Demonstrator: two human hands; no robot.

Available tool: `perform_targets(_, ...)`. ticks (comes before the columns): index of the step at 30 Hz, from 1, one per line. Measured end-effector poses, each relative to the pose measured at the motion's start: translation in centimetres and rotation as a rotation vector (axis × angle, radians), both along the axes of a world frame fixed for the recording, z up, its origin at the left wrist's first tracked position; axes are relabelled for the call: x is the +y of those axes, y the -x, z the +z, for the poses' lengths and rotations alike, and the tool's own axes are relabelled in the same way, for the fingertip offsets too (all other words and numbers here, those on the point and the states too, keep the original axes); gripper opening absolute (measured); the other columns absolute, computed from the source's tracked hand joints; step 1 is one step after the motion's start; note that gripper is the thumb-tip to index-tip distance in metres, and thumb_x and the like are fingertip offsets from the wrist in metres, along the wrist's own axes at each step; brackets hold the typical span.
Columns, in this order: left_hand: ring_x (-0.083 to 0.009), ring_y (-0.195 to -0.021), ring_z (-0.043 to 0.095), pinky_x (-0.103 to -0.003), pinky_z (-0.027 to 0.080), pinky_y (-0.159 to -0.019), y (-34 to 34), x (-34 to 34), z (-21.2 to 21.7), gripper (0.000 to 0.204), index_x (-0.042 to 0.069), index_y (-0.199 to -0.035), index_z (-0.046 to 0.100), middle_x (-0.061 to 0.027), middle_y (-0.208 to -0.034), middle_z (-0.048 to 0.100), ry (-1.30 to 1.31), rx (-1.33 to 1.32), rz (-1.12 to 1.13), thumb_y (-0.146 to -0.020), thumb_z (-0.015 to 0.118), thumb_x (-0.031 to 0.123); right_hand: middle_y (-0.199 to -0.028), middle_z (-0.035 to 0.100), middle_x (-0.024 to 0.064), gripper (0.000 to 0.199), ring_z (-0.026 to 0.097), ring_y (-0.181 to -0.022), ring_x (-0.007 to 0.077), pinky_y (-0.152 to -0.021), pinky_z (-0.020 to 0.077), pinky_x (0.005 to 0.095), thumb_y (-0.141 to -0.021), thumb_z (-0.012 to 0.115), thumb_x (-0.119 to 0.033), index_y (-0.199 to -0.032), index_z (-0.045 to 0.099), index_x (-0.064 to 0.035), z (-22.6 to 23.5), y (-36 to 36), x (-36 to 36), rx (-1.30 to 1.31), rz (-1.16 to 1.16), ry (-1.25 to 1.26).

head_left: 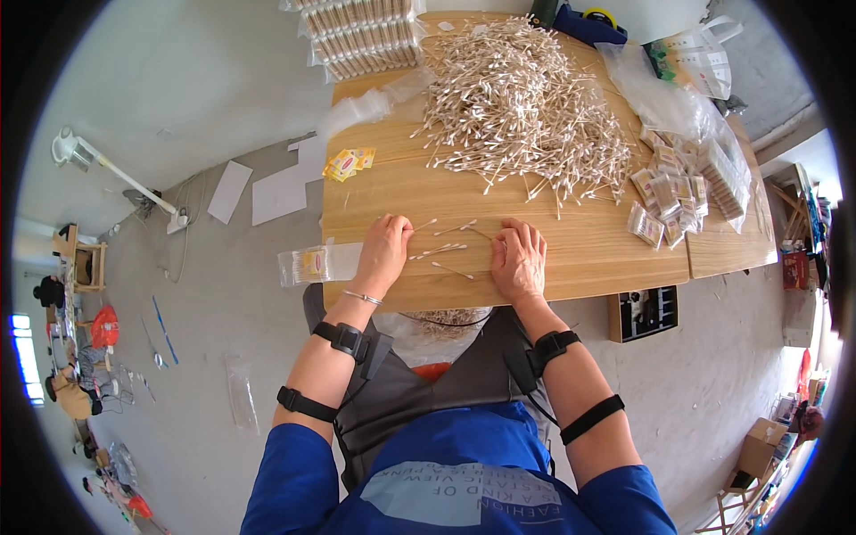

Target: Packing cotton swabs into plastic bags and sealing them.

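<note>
My left hand (385, 254) rests at the table's front part, fingers curled together. From its fingertips a cotton swab (426, 225) sticks out toward the right. My right hand (520, 259) lies across from it with bent fingers, and another cotton swab (481, 232) reaches out from its thumb side; how much the palm covers is hidden. Between both hands several loose swabs (439, 251) lie on the wood. Beside my left wrist is a clear plastic bag (312, 265) with swabs and a yellow label in it. A large heap of cotton swabs (526, 102) spreads farther back.
Yellow labels (349, 163) and clear bags (361, 109) lie at the table's left edge. Stacked swab packs (361, 40) stand at the back left. Small filled packs (664, 196) are piled on the right. A blue tape dispenser (588, 25) sits at the back; a swab-filled bag (446, 325) is below the front edge.
</note>
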State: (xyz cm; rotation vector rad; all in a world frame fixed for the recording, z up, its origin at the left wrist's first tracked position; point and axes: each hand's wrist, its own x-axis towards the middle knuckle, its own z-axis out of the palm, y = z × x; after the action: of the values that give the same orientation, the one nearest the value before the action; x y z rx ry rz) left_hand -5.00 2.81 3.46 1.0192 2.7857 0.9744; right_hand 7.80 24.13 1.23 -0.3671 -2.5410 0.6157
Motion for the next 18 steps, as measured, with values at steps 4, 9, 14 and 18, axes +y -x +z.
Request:
perform_targets(4,-0.0350,-0.096,0.054,-0.045,0.044,-0.084,-1.9,-1.0,-1.0,0.011,0.003,-0.100,0.054,-0.0151,-0.102,0.057,-0.083,0.107,0.055,-0.089,0.059,0.004,-0.115,0.060,0.0058,0.011,0.053,-0.110,0.0291,-0.096,0.0389,0.0431,-0.086,0.061,-0.016,-0.094,0.060,-0.0088,0.0,-0.1,0.1,-0.011,0.006,0.009)
perform_targets(9,-0.0375,-0.115,0.048,-0.046,0.040,-0.095,-6.0,-2.5,-1.3,0.040,0.002,-0.125,0.045,-0.0181,-0.124,0.049,-0.024,0.172,0.110,-0.089,0.060,0.007,-0.115,0.058,0.0067,0.014,0.051,-0.112,0.0299,-0.100,0.0365,0.0438,-0.088,0.059,-0.019,-0.098,0.059,-0.0076,-0.1,-0.3,0.3,-0.007,0.006,0.044)
perform_targets(14,-0.0373,-0.118,0.048,-0.046,0.039,-0.100,-6.5,-2.0,-1.0,0.043,0.000,-0.127,0.044,-0.0192,-0.125,0.051,-0.062,0.196,0.210,-0.087,0.059,0.004,-0.106,0.060,0.0081,0.010,0.052,-0.104,0.0321,-0.091,0.0401,0.0447,-0.086,0.060,-0.012,-0.094,0.057,-0.0070,0.0,-0.5,0.1,0.074,0.079,0.065)
perform_targets(18,-0.0369,-0.117,0.049,-0.046,0.039,-0.100,-6.4,-2.5,-1.4,0.044,0.000,-0.129,0.044,-0.0195,-0.124,0.052,-0.075,0.221,0.210,-0.088,0.057,0.004,-0.100,0.061,0.0083,0.011,0.053,-0.094,0.0323,-0.083,0.0422,0.0441,-0.083,0.063,-0.007,-0.091,0.057,-0.0078,0.9,-2.8,-2.5,0.119,0.301,0.082)
